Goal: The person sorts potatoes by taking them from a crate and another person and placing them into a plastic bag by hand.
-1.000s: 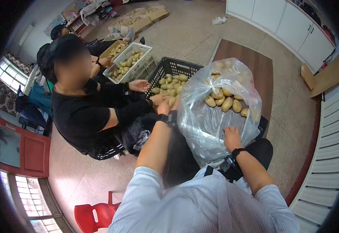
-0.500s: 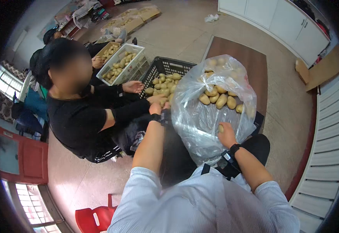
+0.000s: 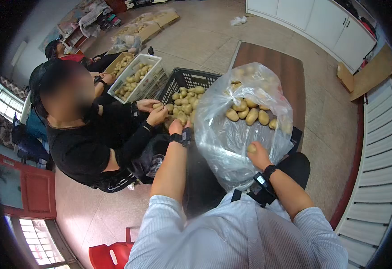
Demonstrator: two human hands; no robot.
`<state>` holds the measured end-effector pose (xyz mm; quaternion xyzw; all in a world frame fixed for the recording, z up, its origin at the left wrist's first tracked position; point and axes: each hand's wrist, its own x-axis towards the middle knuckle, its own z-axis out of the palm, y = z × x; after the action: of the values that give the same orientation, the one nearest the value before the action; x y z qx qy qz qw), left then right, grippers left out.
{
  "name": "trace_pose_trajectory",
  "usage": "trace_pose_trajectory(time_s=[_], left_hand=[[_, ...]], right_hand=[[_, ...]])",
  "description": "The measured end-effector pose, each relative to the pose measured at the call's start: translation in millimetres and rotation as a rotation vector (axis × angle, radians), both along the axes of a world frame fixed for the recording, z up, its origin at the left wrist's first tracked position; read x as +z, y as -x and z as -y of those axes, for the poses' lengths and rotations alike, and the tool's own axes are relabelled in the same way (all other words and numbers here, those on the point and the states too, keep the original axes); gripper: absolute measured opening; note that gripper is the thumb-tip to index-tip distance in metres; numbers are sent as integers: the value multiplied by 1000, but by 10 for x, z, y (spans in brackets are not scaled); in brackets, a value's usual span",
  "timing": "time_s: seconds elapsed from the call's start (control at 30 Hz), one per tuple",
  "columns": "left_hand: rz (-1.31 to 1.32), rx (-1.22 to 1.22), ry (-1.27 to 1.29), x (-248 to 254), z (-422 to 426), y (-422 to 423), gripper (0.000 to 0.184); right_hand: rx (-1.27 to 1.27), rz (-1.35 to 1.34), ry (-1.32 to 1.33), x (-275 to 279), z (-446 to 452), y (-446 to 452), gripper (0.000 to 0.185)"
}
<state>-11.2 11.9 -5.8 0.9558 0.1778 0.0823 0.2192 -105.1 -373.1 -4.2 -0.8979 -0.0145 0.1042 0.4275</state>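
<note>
From the head view, your right hand point(image 3: 259, 157) grips one potato point(image 3: 251, 148) at the near side of the clear plastic bag point(image 3: 232, 157), short of the bagged potatoes point(image 3: 251, 117). Your left hand point(image 3: 176, 127) is at the near end of the black crate point(image 3: 197, 77), beside its potatoes point(image 3: 188, 99); you cannot tell whether it grasps any. A co-worker in black point(image 3: 81, 148) sits to your left.

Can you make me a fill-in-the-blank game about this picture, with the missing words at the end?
1. The potato by the clear bag is in the camera wearer's ____ hand.
2. The wearer's other hand is at the crate coloured ____.
3. The plastic chair at the bottom of the picture is coloured ____.

Missing words: right; black; red.
</note>
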Motion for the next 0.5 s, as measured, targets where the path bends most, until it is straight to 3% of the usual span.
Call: trace_pose_trajectory(time_s=[0.07, 0.27, 0.33, 0.43, 0.47, 0.5], left_hand=[[17, 13, 58, -228, -98, -72, 29], [25, 9, -49, -32, -4, 23, 30], [-12, -24, -101, -424, -199, -142, 32], [-84, 1, 6, -103, -25, -65, 29], [-74, -35, -23, 142, 102, -25, 26], [-59, -70, -51, 329, 217, 2, 24]], right_hand=[[21, 95, 26, -79, 13, -10, 48], [50, 137, 16, -121, 18, -30, 49], [34, 138, -4, -133, 15, -12, 49], [-46, 68, -28, -128, -28, 3, 44], [-14, 164, -65, -207, -5, -4, 43], [-89, -27, -123, -92, -66, 3, 41]])
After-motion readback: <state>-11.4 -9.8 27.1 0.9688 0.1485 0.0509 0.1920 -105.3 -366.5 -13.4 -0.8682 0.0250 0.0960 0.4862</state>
